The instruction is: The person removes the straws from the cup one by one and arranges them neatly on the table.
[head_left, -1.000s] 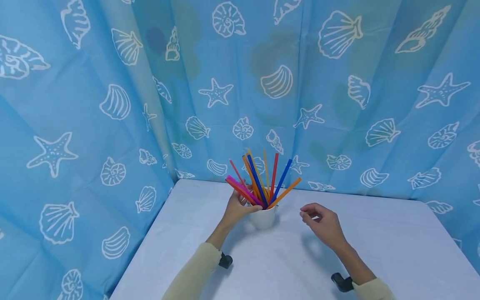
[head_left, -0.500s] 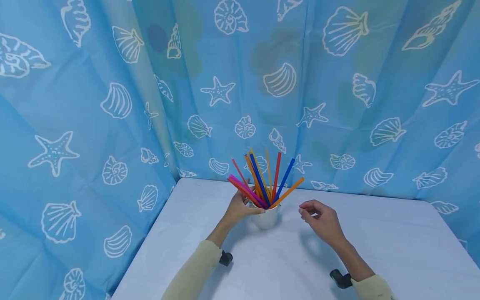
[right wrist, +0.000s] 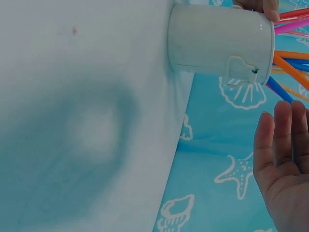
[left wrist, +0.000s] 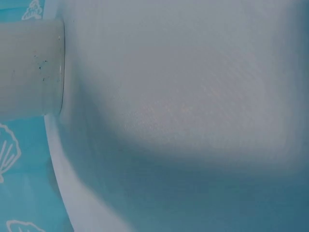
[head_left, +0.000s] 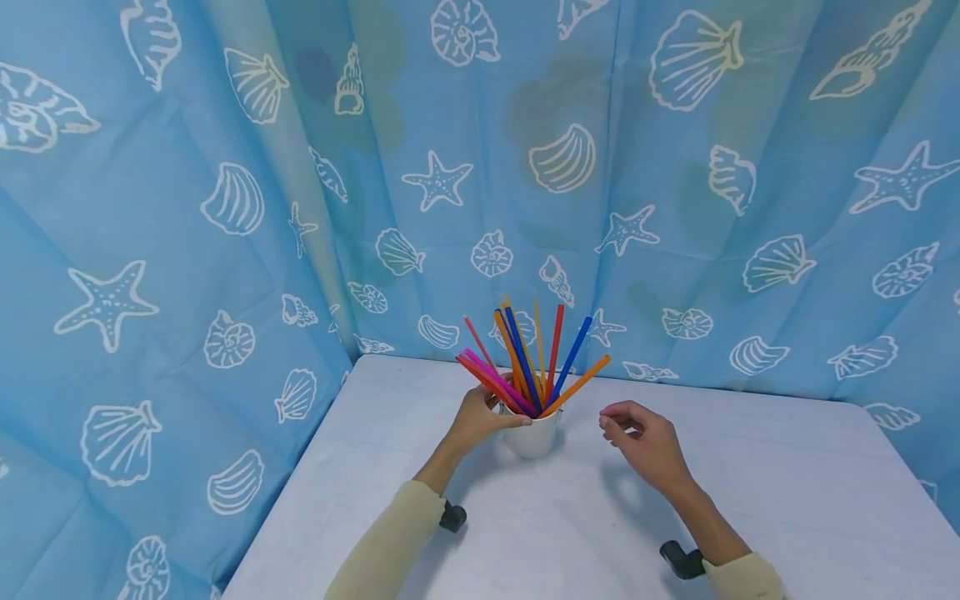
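Note:
A small white pail (head_left: 531,440) stands upright on the table, with several coloured drinking straws (head_left: 573,354) fanning out of its mouth. My left hand (head_left: 474,421) grips the pail's rim from the left, the thumb on the near side; its other fingers are partly hidden behind the straws. To the pail's right, my right hand (head_left: 651,446) hovers with loosely bent fingers, holding nothing. In the right wrist view, its palm (right wrist: 289,188) shows apart from the pail's rim. Only the lower part of the pail (left wrist: 29,67) appears in the left wrist view, and no hand shows there.
A white cloth covers the table (head_left: 555,542). Behind and to the left hangs a blue curtain (head_left: 480,150) with white shell and starfish prints, close to the table's far edge. Dark devices (head_left: 682,560) sit at both wrists.
The head view has shifted slightly. A raised left fingertip behind the straws has come down by the rim. The gap between pail and right hand is a little smaller.

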`<state>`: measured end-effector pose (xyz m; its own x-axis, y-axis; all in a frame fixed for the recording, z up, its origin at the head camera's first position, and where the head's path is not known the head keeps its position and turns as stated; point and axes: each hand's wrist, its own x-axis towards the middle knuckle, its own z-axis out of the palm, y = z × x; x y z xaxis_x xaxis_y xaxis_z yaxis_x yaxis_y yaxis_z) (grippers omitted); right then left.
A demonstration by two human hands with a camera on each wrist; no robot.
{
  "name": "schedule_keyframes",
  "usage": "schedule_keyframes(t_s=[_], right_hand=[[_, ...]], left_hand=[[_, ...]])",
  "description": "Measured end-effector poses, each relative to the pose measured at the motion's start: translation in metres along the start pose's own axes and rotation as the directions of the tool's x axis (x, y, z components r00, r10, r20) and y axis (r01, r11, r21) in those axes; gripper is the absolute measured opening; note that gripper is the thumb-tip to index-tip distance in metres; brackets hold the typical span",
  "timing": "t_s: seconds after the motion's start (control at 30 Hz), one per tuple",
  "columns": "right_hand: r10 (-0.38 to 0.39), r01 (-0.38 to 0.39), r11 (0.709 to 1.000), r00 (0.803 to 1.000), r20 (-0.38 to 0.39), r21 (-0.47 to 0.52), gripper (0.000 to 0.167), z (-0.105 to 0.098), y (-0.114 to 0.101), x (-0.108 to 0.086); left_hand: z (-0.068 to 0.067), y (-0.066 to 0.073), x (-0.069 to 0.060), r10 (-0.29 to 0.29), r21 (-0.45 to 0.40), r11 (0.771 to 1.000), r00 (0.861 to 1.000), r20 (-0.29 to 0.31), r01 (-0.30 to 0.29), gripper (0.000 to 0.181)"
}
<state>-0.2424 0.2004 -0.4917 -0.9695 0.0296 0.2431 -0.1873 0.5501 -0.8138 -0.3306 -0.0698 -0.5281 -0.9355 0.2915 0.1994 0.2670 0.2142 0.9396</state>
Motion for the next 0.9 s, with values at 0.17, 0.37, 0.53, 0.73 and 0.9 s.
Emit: schedule_keyframes(t_s=[0.17, 0.37, 0.53, 0.73, 0.9], right_hand=[[-0.037, 0.037, 0.999, 0.999, -0.006, 0.026, 0.022, 0.000, -0.004, 0.003], [-0.043, 0.043, 0.999, 0.999, -0.010, 0.025, 0.024, 0.003, -0.010, 0.008], [-0.026, 0.027, 1.000, 0.999, -0.035, 0.015, 0.031, 0.003, -0.018, 0.016], [-0.011, 0.012, 0.999, 1.000, -0.016, 0.044, 0.042, 0.004, -0.029, 0.023], [-0.020, 0.020, 0.998, 1.000, -0.004, 0.056, 0.037, 0.007, -0.031, 0.025]], left_hand=[[0.000, 0.003, 0.000, -0.011, 0.008, 1.000, 1.000, -0.001, 0.011, 0.073], [0.000, 0.003, -0.001, -0.011, 0.012, 1.000, 1.000, -0.005, 0.011, 0.075], [-0.001, 0.001, -0.001, -0.010, -0.014, 1.000, 1.000, -0.005, 0.010, 0.072], [0.000, -0.001, 0.000, -0.006, -0.044, 0.999, 1.000, -0.014, 0.006, 0.076], [0.001, -0.002, 0.001, -0.010, -0.063, 0.998, 1.000, -0.028, 0.008, 0.083]])
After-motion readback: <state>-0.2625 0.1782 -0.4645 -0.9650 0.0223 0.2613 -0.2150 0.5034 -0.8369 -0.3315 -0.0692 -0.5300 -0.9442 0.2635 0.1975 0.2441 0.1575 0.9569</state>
